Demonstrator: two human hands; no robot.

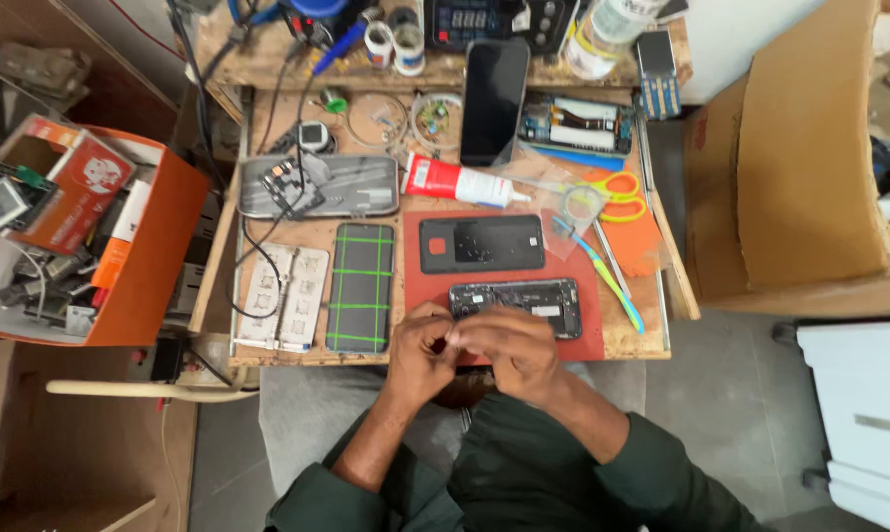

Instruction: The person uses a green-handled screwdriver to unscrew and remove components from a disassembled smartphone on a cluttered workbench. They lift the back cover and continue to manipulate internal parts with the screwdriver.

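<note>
Wooden workbench [268, 232] packed edge to edge; red work mat [428, 307] sits front-centre and is the only tidy zone, so work should stay over it. On the mat: black back cover [481, 243] at the far side, opened phone chassis [524, 299] just in front of it, internals facing up. Dark phone with green taped grid [360, 286] lies just left of the mat, another black phone [493, 99] leans at the back, red-and-white glue tube [455, 181] between them. Both hands meet at the chassis's near-left corner: left hand [420, 353] and right hand [509, 350] have fingertips pinched together around something too small to make out; cannot tell whether it's a screw, flex or clip. Judgement: this is fine part handling right beside the open chassis. Best done low over the mat so a drop lands on red, not in the clutter. Wrists braced on the bench edge, light pinch, no twisting. Blue-green spudger-like tool [609, 278] and orange scissors [617, 196] lie near the right side.
</note>
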